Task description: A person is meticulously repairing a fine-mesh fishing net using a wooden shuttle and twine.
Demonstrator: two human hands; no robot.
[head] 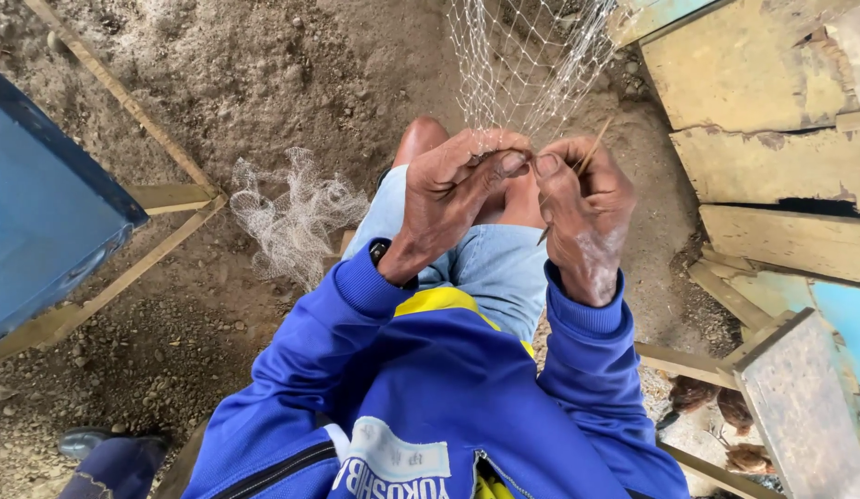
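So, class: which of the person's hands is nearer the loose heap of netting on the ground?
Left. The left hand is on the same side as the heap of netting but apart from it; the right hand is farther away, holding a thin stick.

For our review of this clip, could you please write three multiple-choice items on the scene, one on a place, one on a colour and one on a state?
1. Where does the loose heap of netting lie?
A. on the dirt ground beside the person's leg
B. on the blue box
C. on the wooden boards

2. What colour are the jacket sleeves?
A. red
B. blue
C. grey

3. How is the thin stick-like tool held?
A. it lies on the ground
B. in the left hand
C. in the right hand

Answers:
1 A, the heap rests on bare dirt left of the knee.
2 B, both sleeves are bright blue.
3 C, the right hand grips it, while the left hand pinches the hanging net.
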